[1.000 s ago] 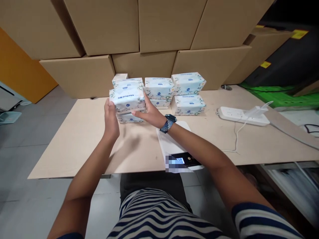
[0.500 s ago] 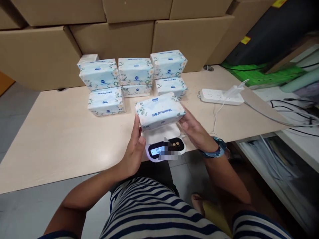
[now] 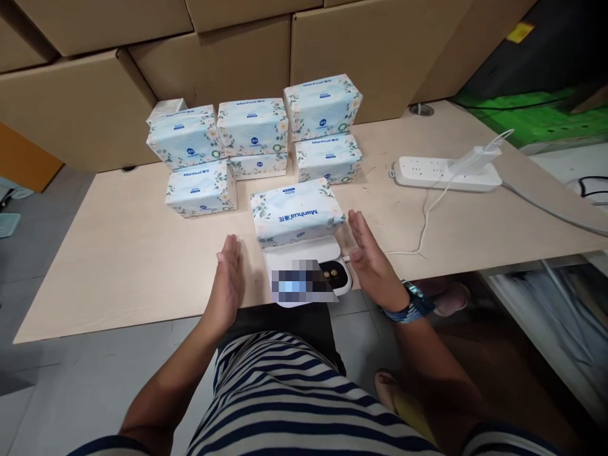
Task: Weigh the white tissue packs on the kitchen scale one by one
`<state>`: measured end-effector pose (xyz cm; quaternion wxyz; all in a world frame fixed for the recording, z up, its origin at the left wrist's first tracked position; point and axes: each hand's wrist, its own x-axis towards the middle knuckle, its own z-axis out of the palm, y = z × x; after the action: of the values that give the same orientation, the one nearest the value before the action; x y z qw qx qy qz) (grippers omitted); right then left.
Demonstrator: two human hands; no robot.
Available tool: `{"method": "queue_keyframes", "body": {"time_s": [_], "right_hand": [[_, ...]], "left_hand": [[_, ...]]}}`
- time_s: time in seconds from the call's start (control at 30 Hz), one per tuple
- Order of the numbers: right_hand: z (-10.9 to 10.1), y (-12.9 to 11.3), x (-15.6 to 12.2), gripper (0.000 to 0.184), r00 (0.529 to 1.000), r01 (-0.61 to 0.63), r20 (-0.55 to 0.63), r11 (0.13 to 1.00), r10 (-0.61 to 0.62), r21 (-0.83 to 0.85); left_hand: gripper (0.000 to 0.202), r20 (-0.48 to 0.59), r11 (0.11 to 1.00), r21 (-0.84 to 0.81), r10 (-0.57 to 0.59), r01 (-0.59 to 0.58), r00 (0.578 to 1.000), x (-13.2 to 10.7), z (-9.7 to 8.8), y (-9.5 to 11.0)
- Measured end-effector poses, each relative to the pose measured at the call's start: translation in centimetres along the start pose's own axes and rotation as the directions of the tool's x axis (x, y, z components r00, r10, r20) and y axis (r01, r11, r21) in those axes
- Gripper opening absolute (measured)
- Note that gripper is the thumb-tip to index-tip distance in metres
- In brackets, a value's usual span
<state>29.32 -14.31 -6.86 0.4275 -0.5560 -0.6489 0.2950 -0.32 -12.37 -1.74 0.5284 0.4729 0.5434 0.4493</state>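
A floral pack of tissues point(image 3: 298, 212) rests on the rear part of a white digital scale point(image 3: 308, 252), its printed name upside down to me. To the left of the scale, my left hand point(image 3: 227, 278) is open and apart from the pack, fingers stretched forward. On the other side my right hand point(image 3: 373, 263) is open too, its fingertips just off the pack's right end. The scale's lit display is blurred out, and its gold buttons show at the right.
Behind stand stacked tissue packs point(image 3: 251, 126) in three groups. Brown cardboard boxes point(image 3: 213, 76) form a wall at the table's back. On the right lies a white power strip point(image 3: 446, 174), its thin cable point(image 3: 422, 228) running to the scale.
Both hands have let go of the tissue pack and moved outward from its ends. The pack now sits on the scale. The view has shifted slightly.
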Motion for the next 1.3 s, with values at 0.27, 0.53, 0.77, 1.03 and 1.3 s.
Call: {"method": "queue_keyframes", "body": {"time_s": [0.27,0.53,0.77,1.03,1.3], "right_hand": [[2.2,-1.9,-1.1,0.095,0.986,0.145,-0.019,0.913,-0.165,-0.381],[3.0,-1.5,-2.0,0.091,0.985,0.122,-0.059,0.887,-0.165,-0.445],[3.0,-0.8,-2.3,0.074,0.945,0.125,-0.179,0.808,-0.274,-0.576],[3.6,-0.3,-2.4,0.07,0.893,0.168,-0.277,0.834,-0.355,-0.526],[3.0,-1.6,-1.0,0.07,0.907,0.073,-0.418,0.996,-0.049,0.042]], "left_hand": [[0.09,0.323,0.998,-0.036,-0.038,0.053,0.945,1.8,1.2,1.3],[0.092,0.346,0.998,-0.02,-0.044,0.054,0.937,3.7,0.7,1.9],[0.096,0.316,0.998,-0.02,-0.057,0.066,0.947,3.1,-0.2,1.5],[0.098,0.29,1.0,-0.012,-0.002,0.006,0.957,2.8,-0.9,1.2],[0.088,0.253,0.987,0.079,0.116,-0.14,0.961,3.7,-0.5,1.4]]}}
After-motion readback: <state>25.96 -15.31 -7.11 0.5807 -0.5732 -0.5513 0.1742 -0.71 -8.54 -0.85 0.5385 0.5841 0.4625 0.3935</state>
